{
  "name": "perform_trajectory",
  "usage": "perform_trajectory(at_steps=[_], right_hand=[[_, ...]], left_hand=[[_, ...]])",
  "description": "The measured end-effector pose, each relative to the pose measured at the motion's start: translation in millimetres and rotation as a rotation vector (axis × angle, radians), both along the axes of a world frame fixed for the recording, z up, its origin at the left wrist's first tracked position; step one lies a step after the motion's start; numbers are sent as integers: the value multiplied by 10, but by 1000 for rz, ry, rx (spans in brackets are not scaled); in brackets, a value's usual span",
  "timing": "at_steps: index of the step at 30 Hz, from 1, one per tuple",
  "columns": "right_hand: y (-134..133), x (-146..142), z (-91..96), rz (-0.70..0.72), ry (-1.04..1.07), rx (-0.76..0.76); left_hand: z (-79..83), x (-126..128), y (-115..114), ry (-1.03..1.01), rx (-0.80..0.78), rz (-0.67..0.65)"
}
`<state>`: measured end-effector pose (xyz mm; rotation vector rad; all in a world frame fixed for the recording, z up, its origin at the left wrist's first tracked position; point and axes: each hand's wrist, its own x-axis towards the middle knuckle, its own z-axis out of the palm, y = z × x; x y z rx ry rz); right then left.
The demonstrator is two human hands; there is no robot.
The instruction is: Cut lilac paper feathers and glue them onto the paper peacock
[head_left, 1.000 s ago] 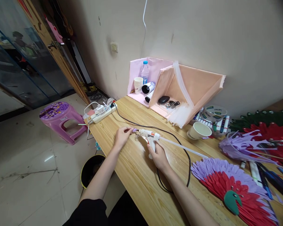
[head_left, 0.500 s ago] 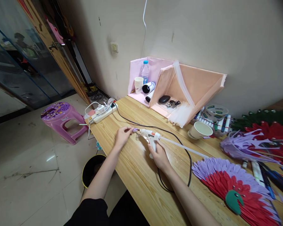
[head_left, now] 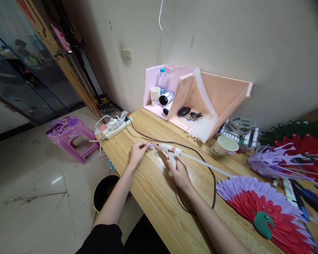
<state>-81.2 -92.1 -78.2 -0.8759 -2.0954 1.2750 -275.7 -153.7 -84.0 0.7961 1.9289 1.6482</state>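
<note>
My right hand [head_left: 180,175] is wrapped round the handle of a white hot glue gun [head_left: 171,152] whose nozzle points left. A long translucent glue stick [head_left: 206,164] sticks out of its back. Between the fingertips of my left hand [head_left: 138,153] is a small purple paper piece [head_left: 152,145], close by the nozzle. Whether the nozzle touches it I cannot tell. To the right lies a fan-shaped craft [head_left: 243,203] of red and purple paper petals with a green head [head_left: 263,225].
A black cord [head_left: 159,140] loops over the wooden table [head_left: 153,197] from the power strip [head_left: 116,129]. A paper cup [head_left: 224,145] and a bag of purple strips [head_left: 265,163] stand at right. Behind are pink box shelves [head_left: 214,88]. A bin [head_left: 104,192] and stool [head_left: 70,135] are left.
The glue gun has shifted slightly right, so a little more of the purple paper shows at its nozzle. My left hand stays nearly in place.
</note>
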Motion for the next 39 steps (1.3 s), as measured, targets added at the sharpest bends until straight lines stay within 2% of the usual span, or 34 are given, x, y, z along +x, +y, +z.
perform_trajectory(at_steps=[2, 4, 6, 8, 13, 16, 19, 21, 24, 28, 30, 33, 36, 39], right_hand=[[60, -54, 0, -44, 27, -12], [168, -151, 17, -84, 56, 39], [304, -282, 45, -102, 27, 177], [429, -425, 70, -119, -92, 354], [538, -666, 78, -115, -188, 408], [510, -568, 133, -109, -233, 410], [485, -133, 310, -88, -268, 410], [462, 328, 486, -51, -277, 441], [393, 1091, 753, -2, -175, 431], [303, 1895, 981, -176, -109, 590], [287, 2188, 1057, -280, -106, 661], [272, 2552, 1194, -409, -95, 763], [251, 2833, 1364, -534, -80, 837], [263, 3007, 1498, -622, -78, 868]], left_hand=[[14, -6, -13, -19, 4, 9], [43, -1, -46, -37, 5, 20], [92, 28, -103, -47, 3, 25], [158, 90, -174, -54, -1, 22], [341, 362, -300, -75, -23, -41], [443, 534, -264, -83, -36, -115], [558, 706, -142, -69, -48, -240], [643, 846, -21, -60, -50, -326], [766, 1128, 224, -65, -70, -451], [916, 1670, 632, -31, -76, -715], [1005, 1990, 824, -19, -53, -847], [1173, 2458, 1046, -29, 0, -966], [1350, 2823, 1188, -28, 78, -993], [1478, 3046, 1285, -29, 117, -1003]])
